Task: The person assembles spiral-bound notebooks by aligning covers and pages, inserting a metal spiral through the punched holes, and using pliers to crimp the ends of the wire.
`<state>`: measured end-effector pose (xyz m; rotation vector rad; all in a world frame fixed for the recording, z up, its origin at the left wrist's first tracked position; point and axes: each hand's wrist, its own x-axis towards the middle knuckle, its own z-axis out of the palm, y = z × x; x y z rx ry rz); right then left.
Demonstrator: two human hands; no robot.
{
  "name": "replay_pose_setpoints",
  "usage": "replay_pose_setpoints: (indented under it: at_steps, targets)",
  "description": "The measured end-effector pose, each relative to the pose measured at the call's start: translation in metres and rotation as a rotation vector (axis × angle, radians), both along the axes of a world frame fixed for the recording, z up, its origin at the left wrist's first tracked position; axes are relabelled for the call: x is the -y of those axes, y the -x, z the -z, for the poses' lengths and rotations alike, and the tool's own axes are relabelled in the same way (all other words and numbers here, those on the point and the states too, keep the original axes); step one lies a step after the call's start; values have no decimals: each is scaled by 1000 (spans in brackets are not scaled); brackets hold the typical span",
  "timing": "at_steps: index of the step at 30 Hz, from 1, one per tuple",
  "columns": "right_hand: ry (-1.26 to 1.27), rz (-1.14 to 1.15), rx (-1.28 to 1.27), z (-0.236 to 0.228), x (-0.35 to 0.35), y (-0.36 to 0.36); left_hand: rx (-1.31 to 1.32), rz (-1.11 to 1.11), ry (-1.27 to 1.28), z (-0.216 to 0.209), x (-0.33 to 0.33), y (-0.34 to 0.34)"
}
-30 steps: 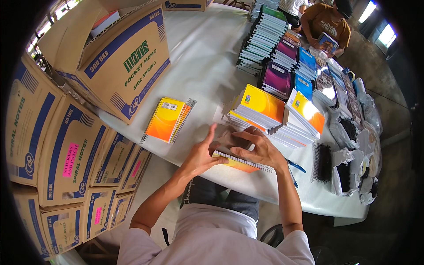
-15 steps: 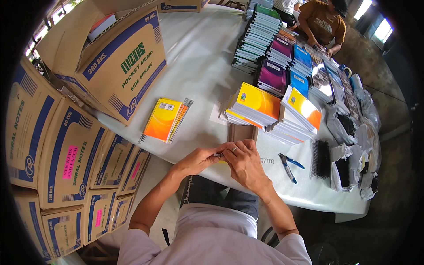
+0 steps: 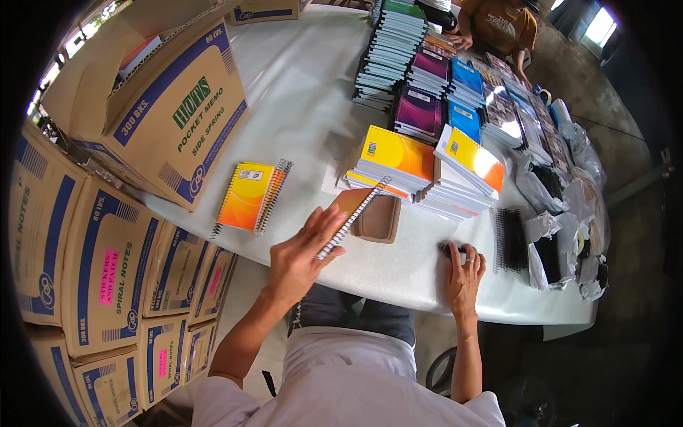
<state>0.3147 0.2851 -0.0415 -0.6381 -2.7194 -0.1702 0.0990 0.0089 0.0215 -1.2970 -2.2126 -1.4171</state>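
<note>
Upright and tilted, a small spiral notebook (image 3: 353, 205) is gripped by my left hand (image 3: 302, 249), fingers on its cover and thumb near the wire. The wire coil (image 3: 384, 183) runs along its edge and sticks out past the far end. My right hand (image 3: 466, 276) rests on the table to the right, fingers closed on the blue-handled pliers (image 3: 448, 248), which are mostly hidden beneath it. Just beyond the held notebook lies a shallow brown tray (image 3: 377, 219). Left of my left hand is a short stack of yellow-orange bound notebooks (image 3: 245, 196).
Stacks of yellow-orange notepads (image 3: 398, 153) stand beyond the tray, with purple notebooks (image 3: 420, 114) behind. Black coils (image 3: 509, 238) and torn wrapping (image 3: 544, 245) lie at right. Cartons (image 3: 171, 114) crowd the left. Another person (image 3: 501, 28) works at the far end.
My hands have moved apart. The left one has lifted the notebook up and left; the right one has left the coil and come down onto the pliers. The view has shifted slightly.
</note>
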Motion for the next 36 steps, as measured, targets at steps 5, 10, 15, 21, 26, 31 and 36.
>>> replay_pose_setpoints:
  at_steps: [5,10,15,21,26,31,36]
  targets:
    - [426,-175,-211,-34,58,22,-206,-94,197,39,-19,-25]
    - [546,-495,-203,-74,113,50,-190,-123,203,33,-24,-32]
    - [528,-562,-204,-79,112,59,-179,-128,220,30,-23,-31]
    - [1906,-307,234,-83,90,65,-194,-136,201,31,-20,-32]
    - [1263,-512,47,-97,72,62,-398,-208,196,6,6,-3]
    - [593,-171,-48,-56,11,40,-377,-282,466,0,72,78]
    - [98,-299,-50,-64,-3,44,-148,-124,782,15,103,97]
